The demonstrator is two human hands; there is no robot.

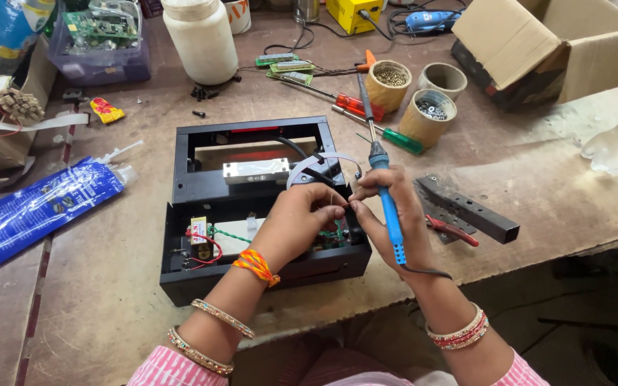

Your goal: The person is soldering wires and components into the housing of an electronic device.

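Head view: both hands meet over the black case's (252,214) right side near the bench's front edge, left hand (302,218) pinching a thin wire (339,202), right hand (388,214) gripping the soldering iron (388,193), its long axis pointing toward the far edge.

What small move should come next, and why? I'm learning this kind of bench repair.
Probably swing the blue soldering iron round so its tip comes down to the wire ends. The right hand has it tucked along the palm, tip pointing away toward the cardboard cups, while both hands' fingertips pinch thin wires above the open black case. The left hand looks set to hold the wires.
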